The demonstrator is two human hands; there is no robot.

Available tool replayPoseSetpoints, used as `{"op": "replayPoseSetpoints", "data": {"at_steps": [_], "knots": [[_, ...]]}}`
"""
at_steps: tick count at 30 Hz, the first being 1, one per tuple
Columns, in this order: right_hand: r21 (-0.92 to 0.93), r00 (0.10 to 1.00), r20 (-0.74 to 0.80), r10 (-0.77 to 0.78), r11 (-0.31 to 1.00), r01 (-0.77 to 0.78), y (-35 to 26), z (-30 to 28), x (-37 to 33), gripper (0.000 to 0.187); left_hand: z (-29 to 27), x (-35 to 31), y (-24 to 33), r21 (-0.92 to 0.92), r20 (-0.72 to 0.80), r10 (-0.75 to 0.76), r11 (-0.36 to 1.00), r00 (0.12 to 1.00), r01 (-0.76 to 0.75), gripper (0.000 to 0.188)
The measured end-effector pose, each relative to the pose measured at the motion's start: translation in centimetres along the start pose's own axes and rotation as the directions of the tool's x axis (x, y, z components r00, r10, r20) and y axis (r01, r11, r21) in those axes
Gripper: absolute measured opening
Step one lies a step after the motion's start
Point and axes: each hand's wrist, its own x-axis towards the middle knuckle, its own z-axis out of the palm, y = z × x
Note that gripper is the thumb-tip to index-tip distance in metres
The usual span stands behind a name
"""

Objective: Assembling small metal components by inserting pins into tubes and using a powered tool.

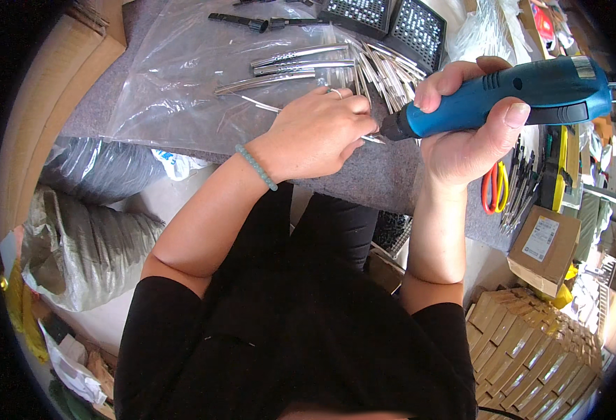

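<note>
A blue electric screwdriver (490, 94) with a black nose lies across my right hand (472, 115), whose fingers wrap round its body. The nose points left and meets the fingertips of my left hand (325, 129). Those fingers are pinched on a thin metal strip (259, 104), which sticks out on the left side; a short bit shows by the nose. Where tool and strip meet is mostly hidden by the left fingers. Beyond the left hand, several curved silver metal strips (301, 66) lie on clear plastic sheeting (175, 84). A pile of slim metal pieces (385, 73) spreads behind the nose.
Two black trays (418, 35) of small parts stand at the back of the grey table (350, 178). Black strap-like parts (238, 22) lie far left. Red-and-yellow-handled pliers (494, 187) and thin dark rods (521, 185) are at right, above a cardboard box (546, 248).
</note>
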Motion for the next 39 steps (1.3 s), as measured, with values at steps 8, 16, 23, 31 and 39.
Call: {"op": "replayPoseSetpoints", "data": {"at_steps": [8,16,23,31,39], "knots": [[0.026,0.999,0.054,0.001,1.000,-0.003,0.2,-0.1,-0.1,0.050,0.0,0.1,0.1,0.003,-0.010,0.005,1.000,1.000,-0.004,0.014],[0.006,0.995,0.100,0.012,1.000,-0.013,0.2,-0.1,-0.3,0.050,0.1,0.3,0.0,0.016,-0.015,0.009,1.000,1.000,-0.009,0.014],[0.065,0.989,0.130,0.063,0.995,-0.072,0.6,0.3,-0.2,0.054,-0.3,0.1,-0.1,0.032,-0.009,0.006,0.999,1.000,-0.006,0.016],[0.112,0.964,0.165,0.210,0.967,-0.229,0.3,-1.6,-0.7,0.068,0.1,0.6,0.0,0.024,-0.041,0.031,0.999,0.999,-0.030,0.009],[-0.134,0.986,-0.100,-0.132,0.984,0.118,-0.6,-2.0,8.1,0.047,-0.2,-0.2,0.0,0.034,-0.018,0.043,0.999,0.999,-0.042,0.021]]}}
